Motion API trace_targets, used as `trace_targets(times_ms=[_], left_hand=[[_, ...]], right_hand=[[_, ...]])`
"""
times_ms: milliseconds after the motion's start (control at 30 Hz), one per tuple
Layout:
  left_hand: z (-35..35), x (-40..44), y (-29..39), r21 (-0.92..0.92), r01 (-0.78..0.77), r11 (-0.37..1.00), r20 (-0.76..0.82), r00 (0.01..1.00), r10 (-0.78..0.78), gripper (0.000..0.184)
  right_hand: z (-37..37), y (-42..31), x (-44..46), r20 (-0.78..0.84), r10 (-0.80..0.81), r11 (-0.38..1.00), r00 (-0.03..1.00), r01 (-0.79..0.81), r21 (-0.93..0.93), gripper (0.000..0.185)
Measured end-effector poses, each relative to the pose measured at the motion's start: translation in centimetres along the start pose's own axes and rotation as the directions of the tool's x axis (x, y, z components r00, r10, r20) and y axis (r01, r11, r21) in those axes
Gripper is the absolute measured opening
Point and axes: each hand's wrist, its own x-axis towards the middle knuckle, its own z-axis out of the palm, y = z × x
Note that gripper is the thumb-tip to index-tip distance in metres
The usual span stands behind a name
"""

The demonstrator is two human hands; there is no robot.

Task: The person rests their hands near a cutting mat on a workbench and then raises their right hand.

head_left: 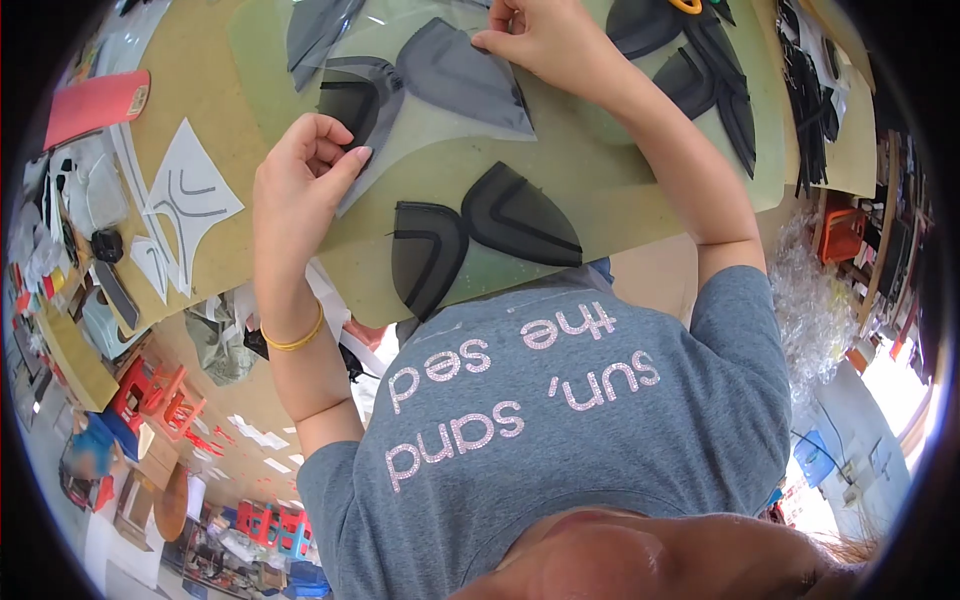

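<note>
A clear plastic sheet [440,125] lies over dark sheer fabric pieces [455,70] with black curved bands. My left hand [308,170] is closed, thumb and finger pinching the sheet's left edge. At the far right side, my right hand [535,40] is also closed, its thumb and finger on the sheet's edge beside the dark fabric. Closer to my body rests a joined pair of black mesh cup-shaped pieces [520,215], flat on the green mat [620,215]. More black mesh pieces [690,85] lie to the right of my right forearm.
White paper patterns [195,195] and a pink-red card [95,108] lie at the left of the table. An orange-yellow ring-shaped handle [686,5] shows at the top. Black strips [808,110] hang at the right edge. Clear plastic wrap [810,290] is bunched below them.
</note>
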Motion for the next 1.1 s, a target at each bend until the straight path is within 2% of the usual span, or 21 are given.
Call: trace_targets(times_ms=[267,467,567,667,767,867,967,1100], left_hand=[[0.0,0.1,-0.1,-0.006,-0.015,1.000,-0.030,0.999,0.015,0.018],[0.0,-0.1,0.2,0.047,-0.030,0.998,-0.047,0.998,0.033,0.019],[0.0,-0.1,0.2,0.062,-0.035,0.998,-0.047,0.998,0.038,0.019],[0.0,-0.1,0.1,0.063,-0.049,0.997,-0.036,0.998,0.051,0.017],[0.0,-0.1,0.2,0.076,-0.059,0.995,-0.030,0.998,0.061,0.016],[0.0,-0.2,0.3,0.108,-0.069,0.992,-0.044,0.996,0.074,0.018],[-0.1,-0.3,0.4,0.119,-0.062,0.991,-0.046,0.997,0.068,0.019],[-0.1,-0.3,0.3,0.122,-0.091,0.988,-0.045,0.994,0.097,0.018]], right_hand=[[-0.2,-0.6,-0.2,0.009,-0.007,1.000,1.000,0.007,-0.016,0.062],[-0.1,-1.1,-0.2,0.042,0.054,0.995,0.998,-0.050,-0.087,0.059],[0.8,-1.7,-1.1,-0.048,-0.166,0.887,0.985,0.128,-0.445,0.059],[0.3,-2.7,-1.3,0.108,-0.197,0.709,0.974,0.218,-0.671,0.058],[2.3,-0.4,-0.8,0.020,-0.618,0.719,0.786,0.575,-0.391,0.052],[3.1,-0.2,-1.2,0.187,-0.551,0.757,0.814,0.581,-0.300,0.054],[3.4,0.4,-1.2,0.278,-0.541,0.712,0.794,0.608,-0.352,0.057],[3.4,0.0,-1.3,0.310,-0.514,0.698,0.800,0.600,-0.391,0.057]])
